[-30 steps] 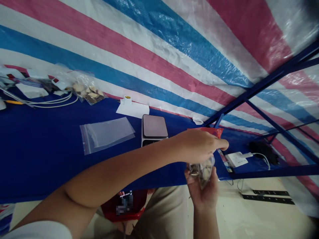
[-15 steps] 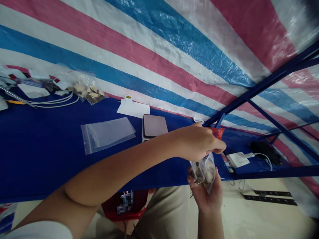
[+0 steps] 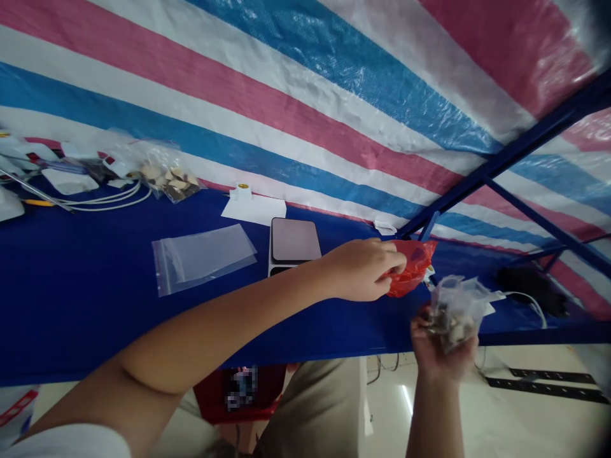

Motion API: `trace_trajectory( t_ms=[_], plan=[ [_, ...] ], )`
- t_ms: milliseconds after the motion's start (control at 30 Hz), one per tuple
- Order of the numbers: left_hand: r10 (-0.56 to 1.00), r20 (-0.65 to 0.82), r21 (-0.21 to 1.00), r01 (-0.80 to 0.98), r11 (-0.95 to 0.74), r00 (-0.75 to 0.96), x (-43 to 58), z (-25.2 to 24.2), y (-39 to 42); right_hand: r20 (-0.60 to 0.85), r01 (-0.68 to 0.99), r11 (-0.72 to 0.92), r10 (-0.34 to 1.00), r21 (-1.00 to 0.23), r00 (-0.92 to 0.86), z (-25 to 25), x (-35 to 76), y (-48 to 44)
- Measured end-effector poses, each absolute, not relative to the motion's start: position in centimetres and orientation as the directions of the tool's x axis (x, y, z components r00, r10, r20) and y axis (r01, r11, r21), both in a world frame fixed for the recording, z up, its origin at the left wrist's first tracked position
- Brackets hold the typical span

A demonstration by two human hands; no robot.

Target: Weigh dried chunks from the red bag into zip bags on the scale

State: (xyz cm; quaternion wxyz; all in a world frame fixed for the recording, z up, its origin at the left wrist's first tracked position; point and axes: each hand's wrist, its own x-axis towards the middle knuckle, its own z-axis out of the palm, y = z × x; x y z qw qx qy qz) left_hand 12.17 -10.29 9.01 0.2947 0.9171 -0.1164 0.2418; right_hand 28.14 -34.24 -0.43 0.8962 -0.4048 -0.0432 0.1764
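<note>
My left hand (image 3: pixel 367 270) reaches across the table with its fingers curled on the near side of a thin red plastic bag (image 3: pixel 413 264). The fingertips are partly hidden in the red film. To the right, past the table's front edge, my right hand (image 3: pixel 442 356) has its palm up, with the fingers wrapped round a clear plastic bag (image 3: pixel 458 308). Cream and dark brown pieces lie inside that bag, and its top stands loose and crumpled. The two hands are apart.
Left of my forearm lie flat clear zip bags (image 3: pixel 205 257). A small scale (image 3: pixel 294 240) stands beside them, with white paper (image 3: pixel 255 208) behind. Farther left are cables (image 3: pixel 107 198) and a bag of pieces (image 3: pixel 174 178). A blue metal frame (image 3: pixel 477 181) rises at the right.
My right hand has moved right with the clear bag, away from my left hand. My left hand has shifted slightly left, from above the clear bag to the red bag, which now shows more.
</note>
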Motion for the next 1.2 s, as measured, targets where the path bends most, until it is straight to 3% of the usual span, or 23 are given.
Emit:
trace_trajectory(
  t_ms=[200,367,533,667,733,867,1000,1100,1200],
  plan=[
    [-0.01,0.402,0.493,-0.226,-0.84,0.915,14.6,6.5,-12.8,-0.061,-0.32,0.681,0.376,-0.659,0.925,-2.7,31.7,-33.8],
    [-0.117,0.442,0.243,-0.244,-0.939,0.889,19.0,5.2,-14.1,-0.057,-0.322,0.717,0.367,-0.619,0.928,-3.1,32.0,-34.2],
    [-0.101,0.487,0.043,-0.139,-0.989,0.868,23.6,4.0,-12.6,-0.041,-0.305,0.696,0.369,-0.649,0.929,-3.4,32.5,-34.2],
    [-0.158,0.509,-0.042,-0.159,-0.986,0.846,25.8,3.5,-12.2,-0.013,-0.297,0.676,0.391,-0.674,0.92,-3.3,32.4,-34.1],
    [-0.084,0.539,0.012,-0.107,-0.994,0.838,25.9,4.0,-12.3,-0.018,-0.292,0.685,0.377,-0.668,0.926,-3.3,32.3,-34.0],
    [0.244,0.59,0.324,0.051,-0.945,0.77,24.1,5.7,-12.0,-0.03,-0.286,0.692,0.358,-0.663,0.933,-3.2,31.6,-34.0],
    [0.319,0.539,0.563,-0.052,-0.825,0.78,20.8,6.5,-11.1,-0.01,-0.22,0.614,0.326,-0.758,0.945,-1.9,30.0,-35.0],
    [0.34,0.504,0.694,-0.139,-0.706,0.794,18.7,6.5,-10.7,0.196,0.12,0.353,0.189,-0.928,0.962,-0.1,28.2,-35.8],
    [0.354,0.476,0.776,-0.194,-0.601,0.805,17.6,6.5,-10.4,0.5,0.5,0.001,-0.024,-0.866,0.866,1.4,26.1,-35.6]
  ],
)
